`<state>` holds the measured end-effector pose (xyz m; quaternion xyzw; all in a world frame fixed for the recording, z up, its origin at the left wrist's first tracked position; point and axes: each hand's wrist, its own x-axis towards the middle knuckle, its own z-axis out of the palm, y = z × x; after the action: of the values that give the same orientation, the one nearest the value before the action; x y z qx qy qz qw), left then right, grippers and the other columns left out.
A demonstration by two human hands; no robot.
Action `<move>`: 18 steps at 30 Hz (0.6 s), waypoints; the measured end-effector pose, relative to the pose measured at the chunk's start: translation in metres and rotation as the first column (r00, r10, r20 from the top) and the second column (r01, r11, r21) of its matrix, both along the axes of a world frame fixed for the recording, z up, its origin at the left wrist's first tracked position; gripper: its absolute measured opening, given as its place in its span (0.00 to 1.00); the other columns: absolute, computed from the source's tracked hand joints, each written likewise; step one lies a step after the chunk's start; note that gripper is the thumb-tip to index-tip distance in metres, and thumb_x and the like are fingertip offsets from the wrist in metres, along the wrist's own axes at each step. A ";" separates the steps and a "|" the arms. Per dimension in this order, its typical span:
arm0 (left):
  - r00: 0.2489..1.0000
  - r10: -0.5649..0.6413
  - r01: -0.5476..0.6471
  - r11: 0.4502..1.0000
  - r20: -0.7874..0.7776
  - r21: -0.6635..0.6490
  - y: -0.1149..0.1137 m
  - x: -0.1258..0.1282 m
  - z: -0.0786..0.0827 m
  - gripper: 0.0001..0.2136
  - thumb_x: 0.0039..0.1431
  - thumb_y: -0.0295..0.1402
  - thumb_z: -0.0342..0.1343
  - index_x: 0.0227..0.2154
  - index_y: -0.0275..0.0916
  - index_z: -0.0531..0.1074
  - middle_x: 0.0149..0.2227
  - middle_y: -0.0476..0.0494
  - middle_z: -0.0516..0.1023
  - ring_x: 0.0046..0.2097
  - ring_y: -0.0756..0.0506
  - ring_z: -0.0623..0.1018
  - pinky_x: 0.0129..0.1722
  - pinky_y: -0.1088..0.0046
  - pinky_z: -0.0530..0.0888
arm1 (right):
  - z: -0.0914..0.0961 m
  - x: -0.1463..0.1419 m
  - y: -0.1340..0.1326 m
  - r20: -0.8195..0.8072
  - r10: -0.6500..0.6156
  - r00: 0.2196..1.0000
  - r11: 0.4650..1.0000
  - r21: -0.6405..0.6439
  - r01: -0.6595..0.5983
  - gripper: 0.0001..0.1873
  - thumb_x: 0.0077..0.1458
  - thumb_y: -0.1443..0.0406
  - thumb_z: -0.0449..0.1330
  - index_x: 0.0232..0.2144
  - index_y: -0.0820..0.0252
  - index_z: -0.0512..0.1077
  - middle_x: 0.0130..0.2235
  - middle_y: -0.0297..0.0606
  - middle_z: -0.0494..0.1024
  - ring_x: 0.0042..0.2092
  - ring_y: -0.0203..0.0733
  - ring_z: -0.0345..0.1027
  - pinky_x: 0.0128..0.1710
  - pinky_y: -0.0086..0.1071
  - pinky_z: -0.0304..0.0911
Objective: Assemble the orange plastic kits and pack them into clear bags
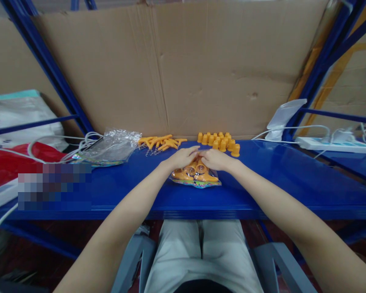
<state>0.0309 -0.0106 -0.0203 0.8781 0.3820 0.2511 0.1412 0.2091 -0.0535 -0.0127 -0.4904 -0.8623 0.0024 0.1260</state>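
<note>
A clear plastic bag (196, 177) of yellow-orange plastic pieces lies on the blue tabletop in front of me. It has a colourful printed strip along its near edge. My left hand (184, 158) and my right hand (216, 158) meet at the bag's far end, fingers bent inward and closed on it. Their fingertips are partly hidden. Behind my left hand is a loose pile of orange branched pieces (163, 142) with small metal spirals. Beyond my right hand, several orange cup-shaped pieces (221, 140) stand grouped together.
A stack of flat clear bags (110, 148) lies to the left, beside white cables (88, 142) and a red item (38, 156). On the right are a white power strip (334, 144) and a translucent plastic piece (285, 118). A cardboard sheet (183, 69) walls off the back.
</note>
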 end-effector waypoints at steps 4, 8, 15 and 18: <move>0.992 0.006 -0.003 1.000 -0.129 0.023 -0.004 0.000 0.001 0.20 0.57 0.27 0.47 0.49 0.42 0.77 0.54 0.47 0.77 0.58 0.45 0.73 0.61 0.68 0.63 | 0.007 -0.005 -0.010 0.089 -0.034 0.995 0.999 0.023 0.032 0.19 0.61 0.68 0.49 0.46 0.64 0.77 0.46 0.50 0.80 0.47 0.50 0.75 0.47 0.36 0.64; 0.964 0.114 -0.092 0.991 -0.241 0.101 -0.010 -0.001 0.005 0.20 0.58 0.28 0.47 0.49 0.43 0.77 0.50 0.44 0.80 0.52 0.42 0.77 0.56 0.63 0.68 | 0.012 -0.004 -0.011 0.097 -0.049 0.994 0.999 0.010 0.048 0.20 0.60 0.70 0.49 0.46 0.62 0.78 0.42 0.46 0.82 0.46 0.48 0.75 0.46 0.34 0.64; 0.918 0.240 -0.159 0.952 -0.316 0.261 -0.022 0.006 0.007 0.19 0.59 0.29 0.47 0.47 0.41 0.79 0.42 0.40 0.83 0.45 0.41 0.80 0.52 0.62 0.71 | -0.005 -0.007 0.000 -0.106 -0.045 0.993 0.996 0.068 0.052 0.21 0.64 0.65 0.48 0.53 0.65 0.73 0.55 0.50 0.74 0.58 0.51 0.66 0.58 0.40 0.59; 0.917 0.259 -0.182 0.948 -0.303 0.260 -0.022 0.008 0.007 0.19 0.58 0.29 0.47 0.48 0.41 0.78 0.42 0.39 0.82 0.45 0.41 0.79 0.52 0.61 0.71 | -0.014 -0.006 0.008 -0.134 -0.040 0.990 0.998 0.048 0.047 0.22 0.64 0.63 0.50 0.57 0.61 0.71 0.60 0.48 0.69 0.63 0.51 0.60 0.62 0.44 0.54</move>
<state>0.0388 -0.0324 -0.0133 0.8691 0.4663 0.1552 -0.0560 0.2028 -0.0451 -0.0270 -0.5046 -0.8408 0.0102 0.1957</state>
